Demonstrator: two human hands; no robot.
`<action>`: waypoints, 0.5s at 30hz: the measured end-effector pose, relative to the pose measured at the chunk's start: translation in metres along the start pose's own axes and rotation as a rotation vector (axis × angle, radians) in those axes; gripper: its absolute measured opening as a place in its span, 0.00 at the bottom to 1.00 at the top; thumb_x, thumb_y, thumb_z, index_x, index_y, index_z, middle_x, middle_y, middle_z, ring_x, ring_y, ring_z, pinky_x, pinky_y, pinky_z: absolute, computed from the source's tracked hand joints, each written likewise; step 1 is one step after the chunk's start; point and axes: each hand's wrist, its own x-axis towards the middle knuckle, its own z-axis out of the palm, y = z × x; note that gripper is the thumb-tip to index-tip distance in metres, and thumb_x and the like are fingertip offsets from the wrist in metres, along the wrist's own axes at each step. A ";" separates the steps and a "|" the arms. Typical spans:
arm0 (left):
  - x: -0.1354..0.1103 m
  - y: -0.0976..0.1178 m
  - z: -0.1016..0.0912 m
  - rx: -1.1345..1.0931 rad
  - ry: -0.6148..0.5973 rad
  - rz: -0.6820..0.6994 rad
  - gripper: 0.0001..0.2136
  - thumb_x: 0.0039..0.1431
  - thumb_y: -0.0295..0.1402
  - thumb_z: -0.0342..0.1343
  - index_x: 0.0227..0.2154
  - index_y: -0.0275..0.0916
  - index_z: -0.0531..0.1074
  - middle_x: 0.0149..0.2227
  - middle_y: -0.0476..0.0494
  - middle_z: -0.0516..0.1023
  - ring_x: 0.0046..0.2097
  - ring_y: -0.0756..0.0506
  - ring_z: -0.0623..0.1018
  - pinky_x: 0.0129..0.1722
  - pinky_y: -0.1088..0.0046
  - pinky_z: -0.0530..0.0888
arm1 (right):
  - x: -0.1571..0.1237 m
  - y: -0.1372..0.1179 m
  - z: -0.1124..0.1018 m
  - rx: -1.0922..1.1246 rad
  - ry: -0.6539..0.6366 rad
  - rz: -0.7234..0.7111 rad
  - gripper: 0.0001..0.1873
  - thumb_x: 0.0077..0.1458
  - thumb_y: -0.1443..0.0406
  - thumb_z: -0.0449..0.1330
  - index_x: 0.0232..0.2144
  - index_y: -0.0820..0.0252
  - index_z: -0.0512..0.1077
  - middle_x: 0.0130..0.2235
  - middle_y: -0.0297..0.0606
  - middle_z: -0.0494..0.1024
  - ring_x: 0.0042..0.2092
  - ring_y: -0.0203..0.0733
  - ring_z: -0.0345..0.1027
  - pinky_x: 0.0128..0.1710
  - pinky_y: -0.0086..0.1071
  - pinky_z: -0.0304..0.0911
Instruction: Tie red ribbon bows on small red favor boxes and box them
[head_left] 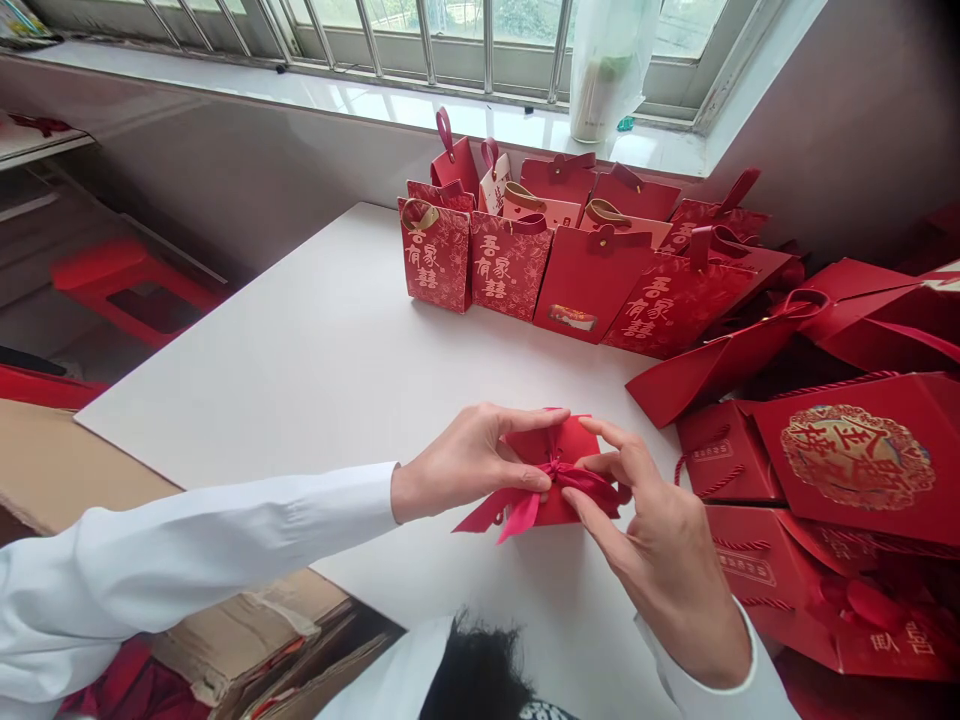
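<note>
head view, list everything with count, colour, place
table: one, white, centre
small box: one, red, table's near side
ribbon: one, deep pink, on small box
upright gift boxes: several, mostly red, table's far right
bags: several, red, right edge
stool: one, red, left
cardboard: several pieces, brown, lower left
windowsill: one, white, top
container: one, whitish, windowsill
window bars: several, silver, top
hair: one patch, black, bottom
sleeves: two, white, at wrists
left hand: one, bare, on ribbon
right hand: one, bare, on ribbon

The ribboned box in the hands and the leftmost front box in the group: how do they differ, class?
The ribboned box sits between the left hand and right hand; the leftmost front box stands untouched. The ribboned box wears a bow; the leftmost front box shows a tan loop. Both are red.
</note>
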 end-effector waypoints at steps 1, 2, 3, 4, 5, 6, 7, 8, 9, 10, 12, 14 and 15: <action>0.000 0.000 0.000 0.010 0.006 -0.021 0.27 0.52 0.29 0.60 0.57 0.40 0.65 0.53 0.42 0.73 0.49 0.40 0.76 0.45 0.68 0.75 | 0.000 0.000 0.000 0.001 0.019 0.016 0.22 0.55 0.67 0.55 0.53 0.54 0.62 0.32 0.30 0.75 0.27 0.34 0.68 0.18 0.24 0.59; 0.000 0.001 0.000 0.020 0.010 -0.042 0.28 0.52 0.29 0.60 0.57 0.39 0.65 0.53 0.41 0.74 0.48 0.40 0.76 0.45 0.67 0.75 | 0.000 0.000 0.000 0.009 0.036 0.040 0.21 0.55 0.67 0.55 0.52 0.54 0.62 0.31 0.30 0.75 0.27 0.35 0.68 0.17 0.23 0.59; 0.000 0.001 0.000 0.028 0.014 -0.060 0.28 0.51 0.28 0.61 0.57 0.38 0.64 0.52 0.40 0.74 0.47 0.40 0.77 0.45 0.66 0.75 | 0.001 0.000 0.000 0.021 0.044 0.070 0.21 0.55 0.66 0.55 0.52 0.55 0.62 0.30 0.30 0.75 0.27 0.35 0.68 0.16 0.23 0.58; 0.000 0.002 0.000 0.034 0.018 -0.072 0.29 0.51 0.28 0.61 0.57 0.38 0.64 0.52 0.40 0.75 0.46 0.39 0.77 0.45 0.65 0.75 | 0.001 0.000 0.000 0.032 0.050 0.095 0.21 0.55 0.66 0.56 0.52 0.56 0.62 0.29 0.30 0.74 0.26 0.36 0.68 0.15 0.23 0.58; 0.000 0.002 0.000 0.039 0.024 -0.075 0.29 0.50 0.28 0.61 0.57 0.37 0.64 0.51 0.40 0.75 0.47 0.39 0.77 0.45 0.65 0.75 | 0.001 0.000 0.000 0.042 0.052 0.112 0.21 0.55 0.66 0.56 0.51 0.56 0.61 0.28 0.30 0.74 0.26 0.36 0.67 0.15 0.23 0.58; 0.000 0.001 -0.001 0.044 0.030 -0.072 0.30 0.50 0.29 0.62 0.57 0.37 0.64 0.52 0.40 0.75 0.47 0.39 0.77 0.45 0.65 0.75 | 0.002 0.000 0.000 0.046 0.054 0.121 0.21 0.55 0.66 0.56 0.51 0.57 0.61 0.27 0.30 0.73 0.25 0.36 0.67 0.15 0.23 0.59; 0.000 0.001 -0.001 0.047 0.036 -0.066 0.30 0.50 0.29 0.62 0.57 0.37 0.64 0.52 0.40 0.75 0.48 0.39 0.76 0.45 0.65 0.75 | 0.002 0.000 0.000 0.045 0.053 0.121 0.21 0.54 0.66 0.56 0.51 0.57 0.61 0.27 0.30 0.73 0.24 0.36 0.66 0.15 0.23 0.59; 0.000 0.000 -0.001 0.048 0.041 -0.063 0.30 0.50 0.29 0.62 0.57 0.37 0.64 0.52 0.40 0.75 0.47 0.39 0.77 0.45 0.66 0.75 | 0.001 -0.001 0.000 0.040 0.053 0.114 0.22 0.54 0.66 0.56 0.52 0.57 0.60 0.27 0.29 0.73 0.24 0.35 0.66 0.15 0.23 0.59; 0.000 -0.001 0.000 0.046 0.045 -0.064 0.29 0.50 0.30 0.62 0.57 0.38 0.64 0.52 0.41 0.75 0.47 0.39 0.77 0.44 0.66 0.76 | 0.000 -0.001 0.001 0.032 0.055 0.106 0.22 0.54 0.67 0.56 0.52 0.57 0.60 0.27 0.29 0.73 0.24 0.35 0.66 0.15 0.23 0.59; 0.000 -0.002 0.000 0.038 0.046 -0.067 0.29 0.50 0.30 0.62 0.57 0.38 0.64 0.51 0.41 0.75 0.46 0.39 0.77 0.43 0.67 0.76 | -0.001 -0.002 0.002 0.024 0.060 0.095 0.22 0.54 0.67 0.56 0.52 0.57 0.60 0.27 0.29 0.73 0.23 0.34 0.66 0.15 0.22 0.59; 0.000 -0.004 0.001 0.002 0.046 -0.073 0.29 0.51 0.29 0.61 0.58 0.40 0.64 0.51 0.42 0.76 0.45 0.40 0.78 0.43 0.67 0.76 | -0.004 -0.004 0.004 -0.004 0.080 0.069 0.22 0.53 0.68 0.55 0.52 0.57 0.60 0.27 0.29 0.73 0.23 0.34 0.67 0.15 0.22 0.59; 0.000 -0.004 0.003 -0.052 0.044 -0.073 0.28 0.51 0.28 0.61 0.57 0.40 0.64 0.50 0.42 0.76 0.47 0.40 0.77 0.44 0.67 0.76 | -0.007 -0.006 0.007 -0.046 0.106 0.020 0.22 0.53 0.70 0.54 0.52 0.58 0.60 0.28 0.29 0.73 0.25 0.34 0.69 0.17 0.22 0.60; -0.001 -0.004 0.004 -0.083 0.049 -0.075 0.27 0.52 0.28 0.61 0.57 0.40 0.65 0.50 0.42 0.76 0.48 0.40 0.77 0.45 0.67 0.75 | -0.009 -0.007 0.009 -0.071 0.118 -0.010 0.22 0.53 0.70 0.52 0.52 0.57 0.60 0.28 0.29 0.73 0.26 0.34 0.70 0.18 0.22 0.61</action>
